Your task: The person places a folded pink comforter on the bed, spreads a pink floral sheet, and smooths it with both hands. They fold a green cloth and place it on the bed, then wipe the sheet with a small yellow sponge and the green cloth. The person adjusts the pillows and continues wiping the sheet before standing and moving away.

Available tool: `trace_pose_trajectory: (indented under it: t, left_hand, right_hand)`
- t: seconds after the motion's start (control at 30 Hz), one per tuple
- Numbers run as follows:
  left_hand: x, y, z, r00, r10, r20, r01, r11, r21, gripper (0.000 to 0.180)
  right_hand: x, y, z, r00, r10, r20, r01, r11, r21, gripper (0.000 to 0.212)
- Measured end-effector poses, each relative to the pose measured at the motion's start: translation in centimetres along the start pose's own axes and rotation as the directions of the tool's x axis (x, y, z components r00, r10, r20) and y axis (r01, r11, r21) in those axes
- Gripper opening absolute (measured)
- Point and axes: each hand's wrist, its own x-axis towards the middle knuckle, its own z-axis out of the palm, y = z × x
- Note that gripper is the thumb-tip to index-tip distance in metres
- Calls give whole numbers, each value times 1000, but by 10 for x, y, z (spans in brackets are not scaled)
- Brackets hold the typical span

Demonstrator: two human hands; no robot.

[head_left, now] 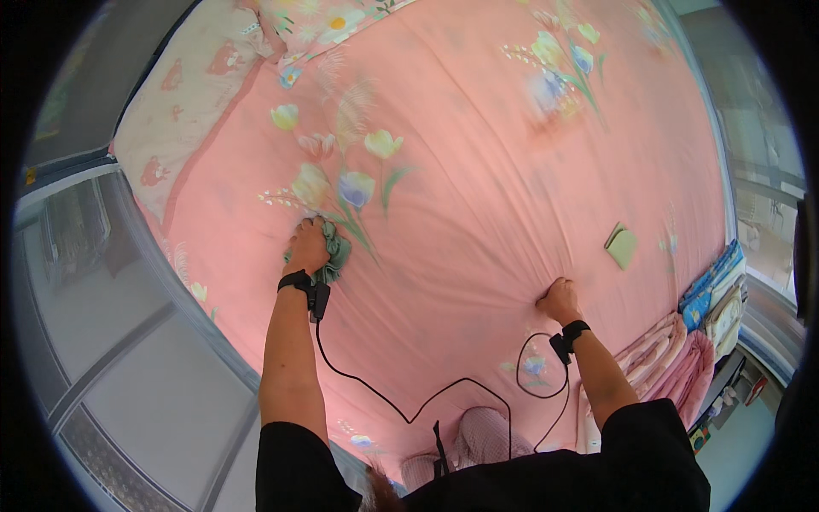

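Note:
My left hand is closed over a bunched green cloth, pressed onto the pink floral bedsheet beside a printed bunch of tulips. Folds of the cloth stick out around my fingers. Farther right, my right hand rests on the sheet as a fist, and creases in the fabric run toward it. No object shows in that fist. To its upper right lies a small pale green folded item, apart from both hands; I cannot tell whether it is cloth or a case.
Black wrist straps with a thin cable link both arms across the sheet. Folded pink bedding and a blue patterned textile lie at the right edge. A pillow sits at the far left, and glazed panels border the bed's left side.

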Motion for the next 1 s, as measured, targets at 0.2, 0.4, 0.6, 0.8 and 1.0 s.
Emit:
trace_pose_trajectory:
  t: [0.2, 0.4, 0.6, 0.8, 1.0]
  left_hand:
    - [4, -3, -1, 1000, -19, 22, 18, 999, 31, 62]
    - [2, -3, 5, 998, -3, -64, 7, 999, 51, 61]
    - [-53, -1, 22, 870, -15, -493, -22, 997, -69, 54]
    - [-234, -107, 146, 742, -381, -552, 350, 922, -165, 76]
    - [-384, -189, 221, 705, -705, 79, 695, 663, -279, 44]
  right_hand:
    - [2, -2, 3, 999, 47, 14, -47, 999, -10, 56]
    - [1, 6, 11, 998, -14, -69, 13, 1000, -13, 54]
    - [3, 14, 17, 993, -42, -114, 45, 999, 24, 55]
    - [4, 16, 23, 985, -61, -160, 53, 997, -51, 61]
    - [0, 18, 25, 978, -60, -202, 59, 998, -8, 61]
